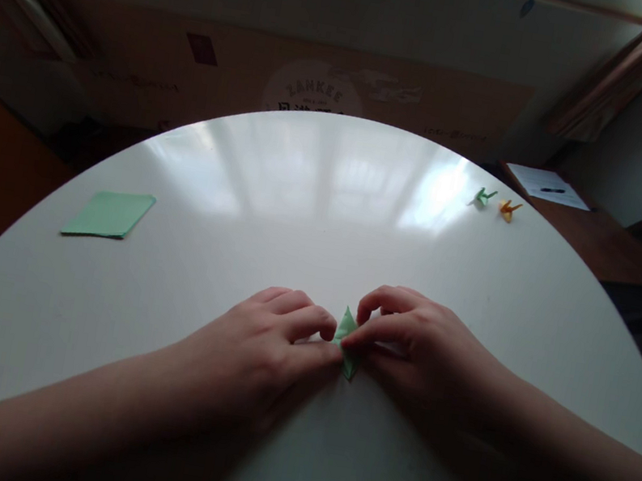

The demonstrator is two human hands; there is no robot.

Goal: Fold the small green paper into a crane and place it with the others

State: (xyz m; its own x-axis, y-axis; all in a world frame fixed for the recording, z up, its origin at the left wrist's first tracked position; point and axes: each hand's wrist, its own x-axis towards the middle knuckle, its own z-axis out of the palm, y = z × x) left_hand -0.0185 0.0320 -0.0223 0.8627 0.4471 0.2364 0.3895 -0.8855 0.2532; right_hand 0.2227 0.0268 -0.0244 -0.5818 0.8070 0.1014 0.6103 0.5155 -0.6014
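Head view: bare left hand [273, 339] and bare right hand [420, 331] narrowly pinch, between them, a small, folded, pale-green paper shape [347, 324] on a glossy white rounded table [258, 250]; aligned edges and steady pressure should sharpen creases.

Both forearms are bared: the left forearm [116, 395] is angled inward from the lower left, the right forearm [565, 433] from the right. The left hand [271, 335] is held back upward, its fingers [307, 322] bent, its thumb [315, 357] extended; the right hand [425, 336] is held close opposite, its fingertips [360, 334] turned inward.
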